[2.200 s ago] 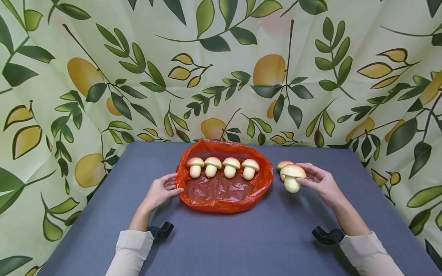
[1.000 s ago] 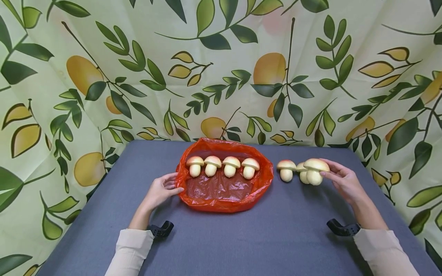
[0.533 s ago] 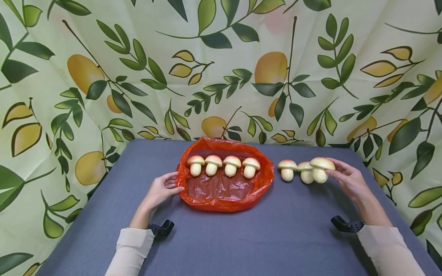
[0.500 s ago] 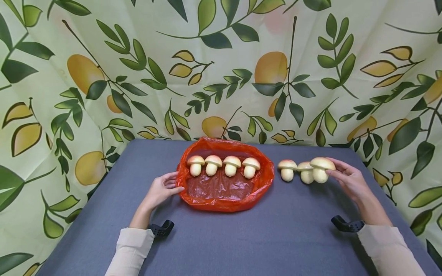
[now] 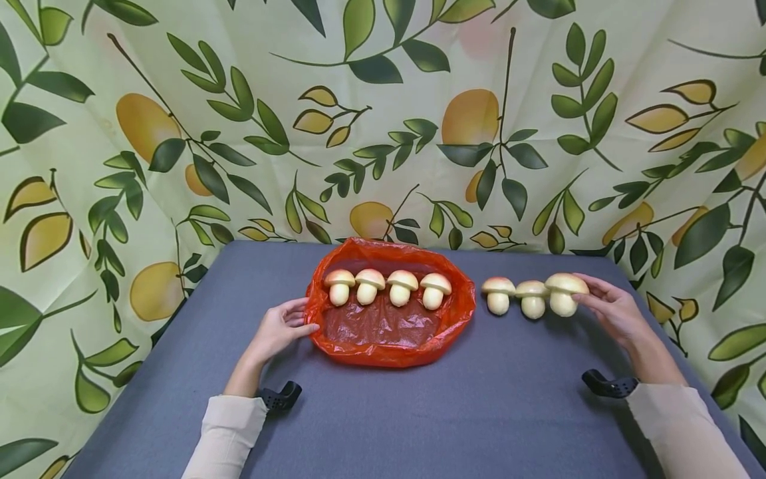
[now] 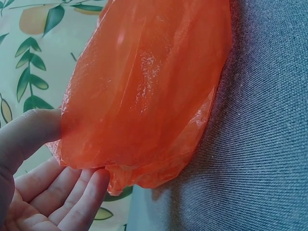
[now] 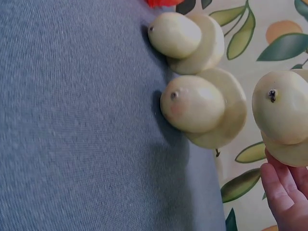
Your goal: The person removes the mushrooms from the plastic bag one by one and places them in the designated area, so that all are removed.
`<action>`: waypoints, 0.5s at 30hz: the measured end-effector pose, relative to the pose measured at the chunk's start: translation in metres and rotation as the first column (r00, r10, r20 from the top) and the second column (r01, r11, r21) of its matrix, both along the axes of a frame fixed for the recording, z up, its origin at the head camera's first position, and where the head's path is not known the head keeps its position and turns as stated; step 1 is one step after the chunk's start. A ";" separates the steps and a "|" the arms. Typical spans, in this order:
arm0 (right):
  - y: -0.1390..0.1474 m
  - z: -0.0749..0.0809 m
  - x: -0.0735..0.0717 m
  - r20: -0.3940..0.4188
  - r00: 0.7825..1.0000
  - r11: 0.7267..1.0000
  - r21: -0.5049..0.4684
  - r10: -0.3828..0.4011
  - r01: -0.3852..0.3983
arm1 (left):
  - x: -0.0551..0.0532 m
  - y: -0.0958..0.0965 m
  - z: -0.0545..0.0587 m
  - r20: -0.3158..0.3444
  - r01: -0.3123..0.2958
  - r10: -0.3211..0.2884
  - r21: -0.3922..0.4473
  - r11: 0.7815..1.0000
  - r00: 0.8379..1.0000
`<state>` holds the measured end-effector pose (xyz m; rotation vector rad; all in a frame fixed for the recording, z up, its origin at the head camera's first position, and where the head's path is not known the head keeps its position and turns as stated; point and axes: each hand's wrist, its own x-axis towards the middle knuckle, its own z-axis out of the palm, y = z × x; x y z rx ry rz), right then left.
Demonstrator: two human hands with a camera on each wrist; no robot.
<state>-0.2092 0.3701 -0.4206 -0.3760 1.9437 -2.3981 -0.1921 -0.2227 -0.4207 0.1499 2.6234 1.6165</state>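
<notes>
My left hand point(image 5: 279, 331) pinches the left rim of an open red plastic bag point(image 5: 383, 357); in the left wrist view the thumb lies behind the thin plastic. Inside the bag several toy mushrooms point(image 5: 401, 288) with reddish caps lie in a row. To the right, my right hand point(image 5: 612, 309) holds a mushroom point(image 5: 567, 295) by the right edge of its pale cap. The right wrist view shows this held mushroom point(image 7: 281, 108) raised off the table, stem end towards the camera. Two more mushrooms, one point(image 5: 498, 295) nearer the bag and one point(image 5: 532, 299) beside the held one, lie on the cloth.
A blue-grey cloth point(image 5: 419, 426) covers the table. Behind and at both sides hangs a curtain point(image 5: 383, 100) printed with leaves and fruit. Each wrist wears a black camera mount, such as the left one point(image 5: 281, 396).
My right hand has carried its mushroom rightwards, from in front of the two lying mushrooms to their right side, uncovering them. The left hand and bag have stayed put.
</notes>
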 end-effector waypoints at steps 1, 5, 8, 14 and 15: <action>0.001 0.000 0.000 0.004 1.000 1.000 0.005 -0.002 0.002 | 0.000 0.000 0.000 -0.002 -0.002 0.002 -0.002 1.000 1.000; 0.006 0.000 -0.002 0.016 1.000 1.000 0.023 -0.011 0.010 | -0.002 -0.001 -0.002 -0.005 -0.004 0.004 -0.010 1.000 1.000; 0.010 -0.001 -0.004 0.030 0.999 0.999 0.038 -0.013 0.012 | -0.001 -0.002 -0.002 -0.003 -0.003 0.002 -0.017 1.000 1.000; 0.017 -0.002 -0.006 0.070 0.997 0.996 0.085 -0.032 0.026 | -0.001 -0.002 -0.002 0.000 -0.006 0.006 -0.020 1.000 1.000; 0.018 -0.002 -0.007 0.077 0.996 0.995 0.096 -0.036 0.029 | 0.000 -0.002 -0.002 -0.002 -0.003 0.003 -0.023 1.000 1.000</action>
